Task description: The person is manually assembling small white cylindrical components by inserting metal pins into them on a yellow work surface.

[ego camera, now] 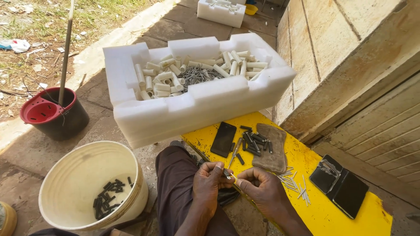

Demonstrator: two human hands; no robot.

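Both hands meet over the lap: the left hand (209,177) pinches a small nail (228,174), its length pointing right toward the right hand (258,185), whose fingertips close on its tip. Just right lie loose nails (294,183) on the yellow board (323,214); near left, a bucket (65,183).

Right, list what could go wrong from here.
1. The nails lie loose near the edge of the yellow board; a knock could scatter them onto the ground.
2. Both hands pinch a small part over the lap, clear of the bucket; if dropped, it may miss it.
3. The phone lies among dark metal pieces and could get scratched.
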